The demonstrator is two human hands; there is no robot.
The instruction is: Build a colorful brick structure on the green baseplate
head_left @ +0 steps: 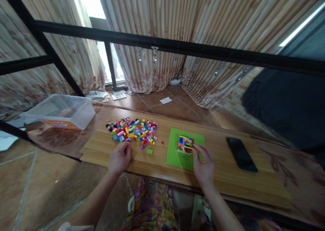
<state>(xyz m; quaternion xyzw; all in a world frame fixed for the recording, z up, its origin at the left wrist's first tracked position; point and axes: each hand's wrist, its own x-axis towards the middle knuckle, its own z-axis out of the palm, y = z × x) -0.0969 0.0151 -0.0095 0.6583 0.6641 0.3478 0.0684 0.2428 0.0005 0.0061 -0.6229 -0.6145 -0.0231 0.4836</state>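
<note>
A small block built of multicoloured toy bricks [185, 145] sits on a green studded baseplate [173, 156]. My right hand [204, 163] reaches over the plate, its thumb and fingers pinched together at the block's right edge. Whatever lies between those fingertips is hidden. To the left, my left hand [119, 157] rests on the table with its fingers curled closed, just in front of a loose heap of small toy bricks [134, 130]. What it may hold cannot be made out. Between the hands lie a lime-green brick [150, 151] and a tiny red piece [162, 142].
The wooden tabletop [152, 168] carries a black phone [241, 154] on the right. A clear plastic bin [63, 111] with an orange label stands at the far left. Black metal bars [167, 43] cross behind the table, with striped curtains [157, 18] beyond them.
</note>
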